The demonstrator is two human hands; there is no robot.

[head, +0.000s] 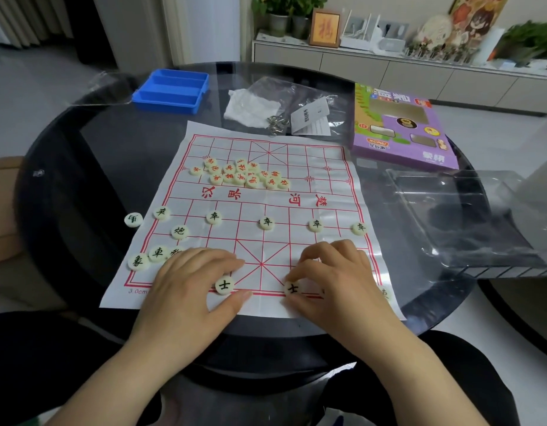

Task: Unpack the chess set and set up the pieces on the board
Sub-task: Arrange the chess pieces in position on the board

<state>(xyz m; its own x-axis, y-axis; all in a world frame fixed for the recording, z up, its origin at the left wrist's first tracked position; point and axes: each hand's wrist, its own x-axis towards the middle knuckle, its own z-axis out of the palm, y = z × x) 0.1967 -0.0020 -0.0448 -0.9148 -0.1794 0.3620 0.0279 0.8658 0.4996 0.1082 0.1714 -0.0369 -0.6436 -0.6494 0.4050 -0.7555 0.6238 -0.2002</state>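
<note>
Both hands are down at the near edge of the board (327, 186). The left hand (192, 281) pinches the left advisor (224, 285) between thumb and forefinger. The right hand (333, 275) nips the right advisor (292, 289) the same way. Each disc sits by a near corner of the palace cross (261, 264), so this looks like seating the two advisors on the back rank.

To do it well, each disc should be centred on the line crossing, not inside a square. It should slide rather than lift, because the thin creased sheet could ride up and nudge the chariot (158, 252), which lies just beside the left hand's fingers. The point between the advisors stays free for the general.

The discs are round, so they have no long axis. Their black characters stand upright towards the player. The sheet is near square and lies flat on the dark glass worktop (112, 142). Its files run away from the player, its river band runs side to side, and it is turned a touch clockwise.

Five soldiers line the row ahead, and the red pieces (244, 173) wait in a heap on the far half. One black piece (133, 219) lies off the sheet at left.
</note>
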